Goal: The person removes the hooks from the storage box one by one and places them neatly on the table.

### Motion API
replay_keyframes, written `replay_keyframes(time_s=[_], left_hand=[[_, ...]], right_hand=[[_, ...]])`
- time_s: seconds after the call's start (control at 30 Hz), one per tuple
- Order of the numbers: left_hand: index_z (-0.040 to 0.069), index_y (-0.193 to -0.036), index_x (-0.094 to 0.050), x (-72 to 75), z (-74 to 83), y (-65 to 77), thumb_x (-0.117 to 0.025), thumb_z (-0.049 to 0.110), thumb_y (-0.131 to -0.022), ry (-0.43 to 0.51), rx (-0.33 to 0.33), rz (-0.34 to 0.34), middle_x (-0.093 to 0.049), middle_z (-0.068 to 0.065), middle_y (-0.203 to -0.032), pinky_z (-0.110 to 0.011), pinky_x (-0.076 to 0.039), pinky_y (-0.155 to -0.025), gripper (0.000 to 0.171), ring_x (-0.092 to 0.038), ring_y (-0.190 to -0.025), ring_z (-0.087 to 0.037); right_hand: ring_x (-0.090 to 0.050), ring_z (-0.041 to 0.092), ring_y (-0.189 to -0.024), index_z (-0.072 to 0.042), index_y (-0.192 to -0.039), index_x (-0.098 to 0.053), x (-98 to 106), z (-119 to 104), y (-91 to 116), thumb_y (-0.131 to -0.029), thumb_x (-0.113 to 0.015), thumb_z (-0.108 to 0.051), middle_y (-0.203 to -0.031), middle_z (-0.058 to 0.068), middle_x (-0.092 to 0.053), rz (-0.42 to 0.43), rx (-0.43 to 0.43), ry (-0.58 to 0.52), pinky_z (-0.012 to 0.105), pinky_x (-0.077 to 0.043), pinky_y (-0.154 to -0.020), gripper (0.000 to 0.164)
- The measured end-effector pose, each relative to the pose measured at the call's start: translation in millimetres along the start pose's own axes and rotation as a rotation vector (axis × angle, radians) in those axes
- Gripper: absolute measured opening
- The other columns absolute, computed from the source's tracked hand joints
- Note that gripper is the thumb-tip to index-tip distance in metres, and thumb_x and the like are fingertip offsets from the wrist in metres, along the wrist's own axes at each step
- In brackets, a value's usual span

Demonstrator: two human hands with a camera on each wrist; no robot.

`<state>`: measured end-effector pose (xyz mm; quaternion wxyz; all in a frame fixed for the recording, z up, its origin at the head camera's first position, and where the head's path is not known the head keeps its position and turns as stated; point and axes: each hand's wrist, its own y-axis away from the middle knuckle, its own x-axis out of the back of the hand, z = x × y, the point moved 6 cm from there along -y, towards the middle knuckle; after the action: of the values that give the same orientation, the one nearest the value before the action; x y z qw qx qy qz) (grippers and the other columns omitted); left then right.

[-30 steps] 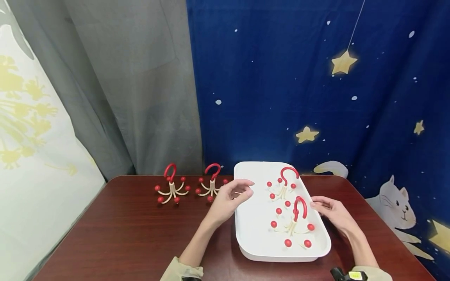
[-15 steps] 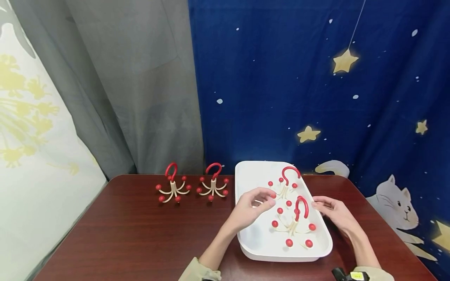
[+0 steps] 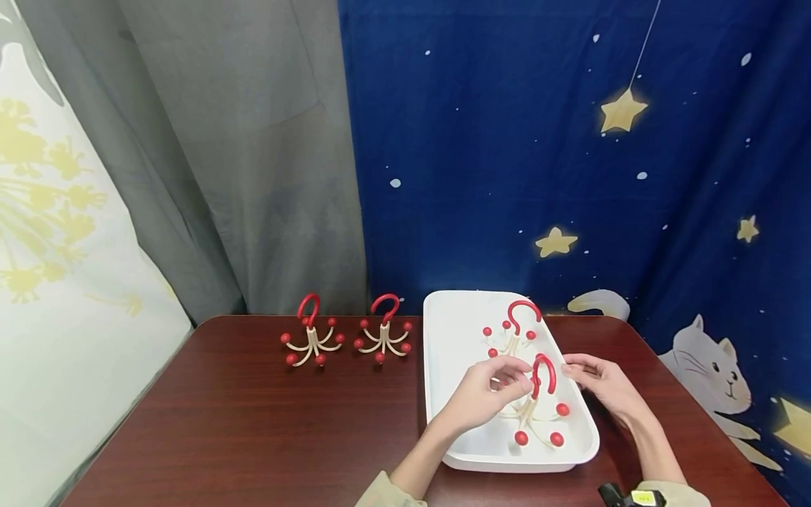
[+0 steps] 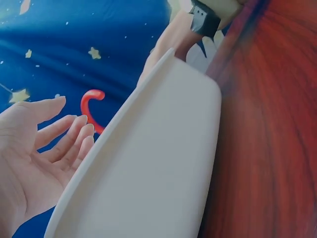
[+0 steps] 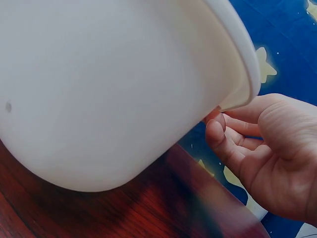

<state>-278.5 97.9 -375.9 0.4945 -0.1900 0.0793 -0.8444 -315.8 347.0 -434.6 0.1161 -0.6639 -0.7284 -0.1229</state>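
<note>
My left hand (image 3: 484, 393) is over the white tray (image 3: 446, 331), its fingertips close by the red hook of the nearer claw-like hanger (image 3: 529, 412). In the left wrist view the fingers are loosely bent, and a gap separates the thumb from them. That hanger has cream arms tipped with red balls; my hand hides some of them. Behind it in the tray is a second such hanger (image 3: 514, 341). My right hand (image 3: 602, 384) grips the tray's right rim, its fingers curled under the lip in the right wrist view.
Two similar hangers, one at the far left (image 3: 312, 341) and one beside the tray (image 3: 384, 338), stand upright on the dark wooden table (image 3: 253, 422). A grey curtain (image 3: 253, 176) and a blue starry curtain (image 3: 475, 141) hang behind the table's back edge.
My left hand has moved right, from the tray's left side across to the nearer hanger. My right hand has stayed at the tray's right rim. The tray and hangers stand as before.
</note>
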Motion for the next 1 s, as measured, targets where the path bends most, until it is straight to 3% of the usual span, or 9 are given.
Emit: replay_keyframes(time_s=[0.23, 0.43, 0.73, 1.0], left_hand=[[0.004, -0.114, -0.071, -20.5, -0.1, -5.2, -0.071, 0.018, -0.096, -0.003, 0.018, 0.016, -0.070, 0.007, -0.094, -0.017, -0.051, -0.080, 0.023, -0.059, -0.085, 0.006], [0.004, -0.112, -0.071, -32.8, -1.2, -7.6, -0.071, 0.018, -0.096, -0.032, 0.052, -0.001, -0.069, 0.010, -0.092, -0.015, -0.051, -0.079, 0.022, -0.059, -0.084, 0.006], [0.001, -0.105, -0.072, -25.6, -1.5, -7.3, -0.072, 0.014, -0.095, -0.030, 0.026, 0.067, -0.071, 0.002, -0.091, -0.015, -0.052, -0.077, 0.016, -0.059, -0.082, 0.006], [0.001, -0.098, -0.073, -22.6, 0.7, -7.2, -0.074, 0.010, -0.093, -0.071, -0.029, 0.126, -0.073, -0.001, -0.089, -0.014, -0.052, -0.074, 0.011, -0.060, -0.077, 0.007]], right_hand=[[-0.070, 0.017, -0.085, 0.014, -0.134, -0.052, 1, 1, -1, -0.100, -0.066, -0.022, -0.106, 0.016, -0.072, 0.017, 0.005, 0.019, 0.029, -0.057, -0.077, 0.051], [-0.069, 0.016, -0.085, 0.014, -0.134, -0.052, 0, 2, 0, -0.100, -0.065, -0.022, -0.104, 0.011, -0.073, 0.016, 0.013, 0.020, 0.028, -0.057, -0.077, 0.051], [-0.070, 0.016, -0.087, 0.012, -0.135, -0.052, 0, 1, -1, -0.100, -0.066, -0.024, -0.109, 0.019, -0.071, 0.017, 0.008, 0.031, 0.028, -0.057, -0.079, 0.052], [-0.070, 0.015, -0.087, 0.013, -0.135, -0.052, 1, 2, 0, -0.100, -0.066, -0.023, -0.107, 0.017, -0.072, 0.020, 0.009, 0.020, 0.028, -0.057, -0.078, 0.052]])
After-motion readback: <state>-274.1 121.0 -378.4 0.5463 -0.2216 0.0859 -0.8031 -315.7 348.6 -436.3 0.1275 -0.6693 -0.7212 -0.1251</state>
